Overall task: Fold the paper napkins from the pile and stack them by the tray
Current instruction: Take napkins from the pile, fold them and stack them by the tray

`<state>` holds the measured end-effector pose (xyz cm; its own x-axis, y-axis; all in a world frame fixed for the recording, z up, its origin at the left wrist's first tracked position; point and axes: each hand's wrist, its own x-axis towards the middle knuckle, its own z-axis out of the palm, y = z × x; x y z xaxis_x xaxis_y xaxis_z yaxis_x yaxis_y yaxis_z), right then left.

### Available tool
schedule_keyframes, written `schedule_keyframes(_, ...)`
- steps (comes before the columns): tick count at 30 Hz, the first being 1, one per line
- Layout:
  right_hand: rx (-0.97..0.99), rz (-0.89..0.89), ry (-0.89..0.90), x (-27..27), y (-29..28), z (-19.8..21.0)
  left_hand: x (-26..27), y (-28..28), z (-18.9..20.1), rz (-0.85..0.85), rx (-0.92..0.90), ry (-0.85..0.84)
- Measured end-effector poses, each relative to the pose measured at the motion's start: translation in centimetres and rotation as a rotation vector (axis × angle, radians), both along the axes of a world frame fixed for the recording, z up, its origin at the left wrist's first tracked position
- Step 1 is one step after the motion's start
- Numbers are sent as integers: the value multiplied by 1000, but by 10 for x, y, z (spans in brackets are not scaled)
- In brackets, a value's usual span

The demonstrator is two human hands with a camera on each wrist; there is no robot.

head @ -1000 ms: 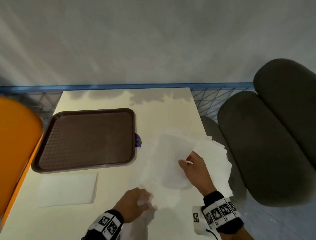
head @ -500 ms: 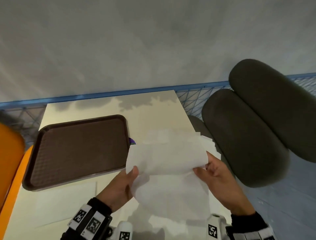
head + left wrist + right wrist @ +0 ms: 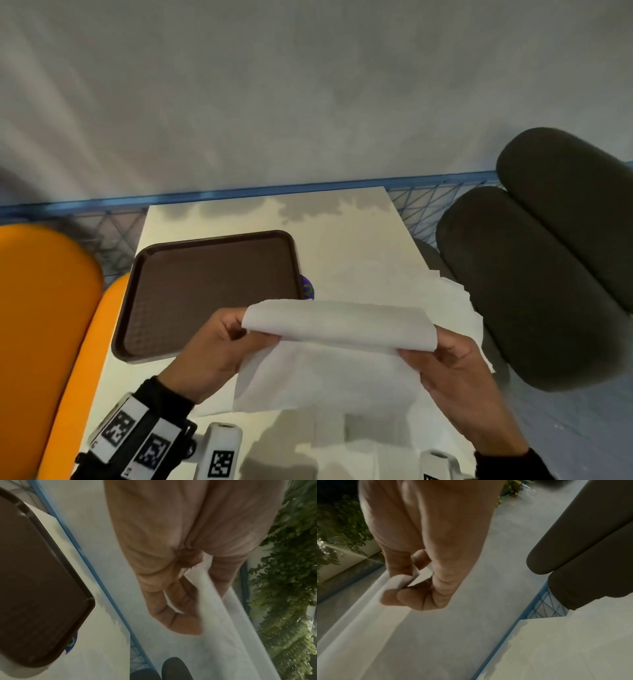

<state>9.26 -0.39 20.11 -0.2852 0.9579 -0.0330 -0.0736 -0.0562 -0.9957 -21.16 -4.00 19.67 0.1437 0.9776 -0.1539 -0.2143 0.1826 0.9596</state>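
Note:
I hold a white paper napkin (image 3: 335, 329) in the air over the table, its top half curled over toward me. My left hand (image 3: 251, 334) pinches its left edge and my right hand (image 3: 412, 353) pinches its right edge. The left wrist view shows curled fingers (image 3: 180, 601) on the napkin (image 3: 223, 628). Thumb and fingers nip the napkin's corner (image 3: 402, 582) in the right wrist view. The loose napkin pile (image 3: 455, 308) lies on the table behind the held sheet, partly hidden by it. The brown tray (image 3: 212, 284) sits left of my hands.
An orange chair (image 3: 44, 308) stands at the table's left edge and dark grey cushions (image 3: 548, 274) press against its right edge. A blue rail (image 3: 239, 195) runs along the far edge. A small purple sticker (image 3: 306, 291) peeks out by the tray's right rim.
Both hands have lifted one napkin off the pile and hold it up by its side edges. Its top half has since curled over toward me.

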Motion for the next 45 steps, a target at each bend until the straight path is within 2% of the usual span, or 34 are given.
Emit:
schedule_keyframes(2, 58, 27, 23, -8, -2, 7, -11, -1, 3, 25, 32, -44)
schedule_keyframes(4, 139, 38, -33, -13, -4, 10, -25, -1, 5, -17, 55, -168)
schedule_keyframes(6, 243, 46, -118, -14, -3, 8, -35, -4, 9, -134, 61, -460)
schedule_keyframes(7, 311, 77, -130, -13, -2, 5, -39, -2, 11, -95, 41, -510)
schedule_keyframes(8, 363, 122, -134, -12, 0, 3, -43, 0, 13, -19, -2, -475)
schedule_keyframes(10, 413, 209, -156, -8, 2, 1, -42, 0, 19, 126, -90, -302)
schedule_keyframes(12, 526, 252, -327, -4, 3, -2, -40, -1, 33, 152, -56, 18)
schedule_keyframes(14, 592, 239, -496, 2, 6, -4, -38, -3, 45, 49, 136, 360)
schedule_keyframes(17, 631, 109, -632, -3, 12, 4, -31, -9, 57, -94, 411, 798)
schedule_keyframes(19, 701, 180, -705, -28, 7, 14, -20, -13, 62, -174, 577, 1008)
schedule_keyframes(20, 735, 258, -760, -44, 3, 18, -14, -16, 65, -214, 592, 1053)
schedule_keyframes(23, 823, 419, -822, -86, -6, 16, -2, -24, 69, -239, 553, 1108)
schedule_keyframes(26, 887, 378, -738, -100, -4, 11, -2, -33, 75, -106, 545, 1113)
schedule_keyframes(29, 862, 378, -660, -98, -1, 14, -1, -37, 75, 37, 496, 1031)
schedule_keyframes(33, 907, 351, -617, -101, 1, 16, 10, -34, 72, 147, 472, 926)
schedule_keyframes(36, 823, 325, -604, -83, 2, -3, 6, -36, 79, 257, 427, 865)
schedule_keyframes(39, 671, 392, -770, -47, 6, -39, -9, -41, 81, 340, 372, 895)
schedule_keyframes(41, 647, 380, -882, -31, 9, -50, -16, -46, 76, 318, 329, 922)
schedule_keyframes(43, 639, 347, -852, -34, 5, -41, -10, -51, 67, 204, 319, 975)
schedule_keyframes(45, 647, 399, -794, -54, -4, -26, 4, -53, 51, 56, 293, 983)
